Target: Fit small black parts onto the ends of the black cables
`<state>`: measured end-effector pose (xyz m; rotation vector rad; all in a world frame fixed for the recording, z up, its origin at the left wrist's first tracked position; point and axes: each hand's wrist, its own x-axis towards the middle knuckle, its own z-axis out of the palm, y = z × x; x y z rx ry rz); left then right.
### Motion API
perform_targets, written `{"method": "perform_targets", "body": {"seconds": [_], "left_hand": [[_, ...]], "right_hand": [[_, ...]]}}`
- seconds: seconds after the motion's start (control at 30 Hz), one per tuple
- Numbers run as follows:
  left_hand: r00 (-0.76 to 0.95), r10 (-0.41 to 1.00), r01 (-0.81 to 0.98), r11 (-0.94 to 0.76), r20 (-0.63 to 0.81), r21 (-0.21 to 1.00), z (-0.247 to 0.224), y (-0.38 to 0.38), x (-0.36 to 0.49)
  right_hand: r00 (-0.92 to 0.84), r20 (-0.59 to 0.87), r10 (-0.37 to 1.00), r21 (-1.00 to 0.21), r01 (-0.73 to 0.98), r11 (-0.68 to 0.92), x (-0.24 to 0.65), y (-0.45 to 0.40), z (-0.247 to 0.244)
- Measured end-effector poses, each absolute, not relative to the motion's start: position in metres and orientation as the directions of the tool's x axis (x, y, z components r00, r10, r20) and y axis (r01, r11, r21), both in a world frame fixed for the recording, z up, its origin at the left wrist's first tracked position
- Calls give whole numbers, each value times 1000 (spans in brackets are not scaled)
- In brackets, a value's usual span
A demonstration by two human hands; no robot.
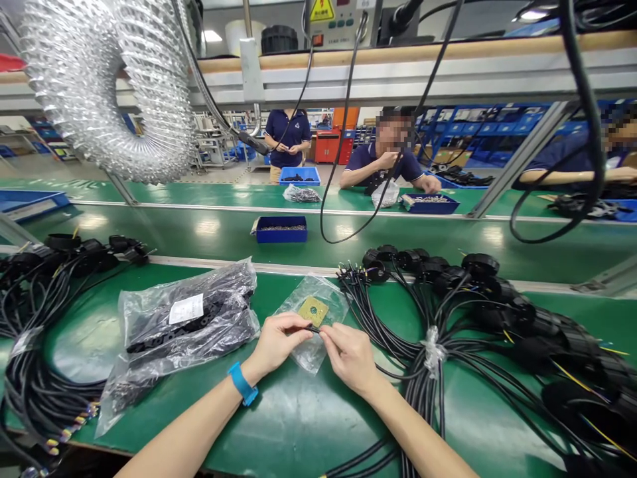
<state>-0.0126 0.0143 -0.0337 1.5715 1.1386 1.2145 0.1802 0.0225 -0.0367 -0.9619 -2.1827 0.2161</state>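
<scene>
My left hand [279, 342] and my right hand [351, 355] meet over the green bench, fingertips pinched on a small dark part [312, 328]. It looks like a short black tube or pin; its exact kind is too small to make out. Just beyond my fingers, a clear plastic bag [311, 362] lies on the bench with a square yellow piece [313, 311] that has a round hole. A blue band [243, 384] circles my left wrist.
Left of my hands lies a clear bag of black parts [199, 325]. Bundled black cables [432, 352] with round black fittings spread at right, and more cables [44, 358] at far left. A blue bin [281, 230] stands ahead. Black wires [343, 166] and a foil duct [114, 93] hang overhead.
</scene>
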Motion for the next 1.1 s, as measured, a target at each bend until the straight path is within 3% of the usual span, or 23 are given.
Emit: {"method": "perform_targets", "body": {"seconds": [0.2, 0.43, 0.63, 0.8, 1.1], "left_hand": [[169, 951, 175, -289, 260, 941, -32, 10, -12], [192, 942, 188, -311, 275, 932, -30, 3, -5], [98, 975, 185, -214, 199, 959, -28, 9, -5], [33, 994, 83, -109, 106, 991, -32, 14, -8], [118, 976, 158, -199, 182, 967, -30, 6, -5]], "right_hand": [[-434, 458, 776, -605, 487, 630, 177, 18, -32], [-463, 358, 811, -710, 429, 558, 176, 18, -34], [-412, 380, 828, -687, 474, 551, 175, 22, -35], [-361, 455, 814, -660, 476, 581, 176, 24, -35], [-437, 365, 822, -728, 415, 545, 177, 19, -33]]}}
